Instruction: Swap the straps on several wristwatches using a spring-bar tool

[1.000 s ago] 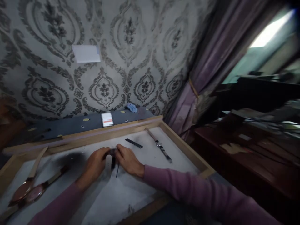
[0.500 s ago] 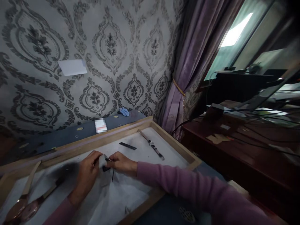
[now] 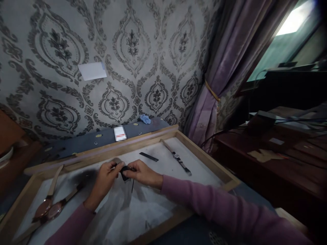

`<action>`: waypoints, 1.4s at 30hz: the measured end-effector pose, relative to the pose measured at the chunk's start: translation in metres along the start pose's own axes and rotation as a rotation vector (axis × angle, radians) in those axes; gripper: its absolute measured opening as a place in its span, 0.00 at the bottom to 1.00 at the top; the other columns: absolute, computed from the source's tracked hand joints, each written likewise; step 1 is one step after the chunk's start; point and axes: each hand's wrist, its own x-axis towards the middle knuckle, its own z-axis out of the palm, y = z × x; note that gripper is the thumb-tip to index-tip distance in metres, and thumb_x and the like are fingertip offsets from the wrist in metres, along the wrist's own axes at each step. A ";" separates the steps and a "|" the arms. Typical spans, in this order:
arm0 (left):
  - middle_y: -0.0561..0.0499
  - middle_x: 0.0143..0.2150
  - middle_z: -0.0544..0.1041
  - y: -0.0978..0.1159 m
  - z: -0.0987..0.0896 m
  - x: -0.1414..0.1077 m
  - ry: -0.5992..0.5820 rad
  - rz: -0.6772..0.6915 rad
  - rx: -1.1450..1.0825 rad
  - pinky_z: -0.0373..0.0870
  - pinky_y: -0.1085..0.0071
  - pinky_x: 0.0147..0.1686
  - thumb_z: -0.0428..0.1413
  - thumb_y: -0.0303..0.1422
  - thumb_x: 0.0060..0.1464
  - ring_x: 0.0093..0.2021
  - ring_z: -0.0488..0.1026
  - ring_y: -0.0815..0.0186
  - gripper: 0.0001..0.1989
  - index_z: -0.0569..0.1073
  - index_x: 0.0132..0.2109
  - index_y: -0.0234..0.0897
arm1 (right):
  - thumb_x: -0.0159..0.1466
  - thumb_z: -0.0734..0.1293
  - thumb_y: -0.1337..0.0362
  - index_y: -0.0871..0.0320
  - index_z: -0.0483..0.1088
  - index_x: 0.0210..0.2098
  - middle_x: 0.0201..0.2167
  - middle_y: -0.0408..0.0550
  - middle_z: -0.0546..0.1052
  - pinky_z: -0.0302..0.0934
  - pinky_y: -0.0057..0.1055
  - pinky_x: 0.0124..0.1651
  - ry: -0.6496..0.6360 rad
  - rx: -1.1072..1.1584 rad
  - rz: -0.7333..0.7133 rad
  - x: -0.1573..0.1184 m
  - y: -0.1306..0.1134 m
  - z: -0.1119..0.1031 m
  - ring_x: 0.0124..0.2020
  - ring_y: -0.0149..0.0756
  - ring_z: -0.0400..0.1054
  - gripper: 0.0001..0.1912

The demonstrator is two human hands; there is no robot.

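Over the wooden-framed tray (image 3: 204, 153), both hands meet at a small black rectangular piece (image 3: 125, 173). My left hand (image 3: 104, 180) is closed, thumb and fingers pinching the piece's left edge. My right hand (image 3: 144, 175) is closed on its right side, with the thumb across its face. A thin dark stick (image 3: 132, 186) points down below the right fingers; whether that hand grips it too I cannot tell. Two large round watches (image 3: 42, 209) lie at the tray's left. A smaller wristwatch (image 3: 176, 156) and a dark flat strip (image 3: 149, 156) lie beyond my right hand.
Behind the tray, the blue-grey cloth (image 3: 84, 142) carries a small white packet (image 3: 120, 133) and a crumpled blue cloth (image 3: 145, 119). A tied purple curtain (image 3: 206, 112) hangs at the back right. A dark red desk (image 3: 245, 146) with cables and papers stands on the right.
My view has swung left, so the scene sits further right. The pale face between my hands no longer shows; the black piece now faces up, with both hands closer together on it.
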 end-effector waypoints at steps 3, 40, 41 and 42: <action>0.52 0.24 0.71 0.007 -0.002 -0.007 -0.033 0.062 0.026 0.62 0.71 0.30 0.54 0.39 0.52 0.28 0.67 0.63 0.13 0.71 0.24 0.38 | 0.55 0.70 0.50 0.61 0.67 0.22 0.19 0.39 0.65 0.51 0.25 0.28 -0.076 0.039 -0.011 -0.002 -0.003 0.003 0.24 0.27 0.57 0.20; 0.58 0.24 0.71 -0.031 0.015 -0.023 -0.036 -0.259 -0.207 0.64 0.74 0.25 0.55 0.37 0.52 0.25 0.70 0.67 0.13 0.55 0.30 0.41 | 0.56 0.73 0.62 0.59 0.71 0.31 0.23 0.40 0.72 0.46 0.25 0.27 0.044 -0.769 0.112 -0.016 -0.009 0.014 0.24 0.30 0.63 0.09; 0.57 0.27 0.72 -0.029 0.013 -0.026 -0.069 -0.237 -0.204 0.65 0.74 0.27 0.56 0.35 0.52 0.27 0.71 0.67 0.12 0.58 0.31 0.41 | 0.57 0.73 0.62 0.59 0.71 0.32 0.24 0.41 0.73 0.46 0.25 0.27 0.037 -0.778 0.106 -0.016 -0.009 0.014 0.25 0.30 0.64 0.09; 0.56 0.29 0.73 -0.026 0.010 -0.030 -0.124 -0.203 -0.180 0.65 0.74 0.28 0.57 0.34 0.52 0.29 0.71 0.67 0.09 0.61 0.33 0.40 | 0.57 0.72 0.62 0.59 0.72 0.32 0.24 0.41 0.73 0.47 0.25 0.27 0.032 -0.788 0.101 -0.016 -0.009 0.014 0.25 0.31 0.65 0.08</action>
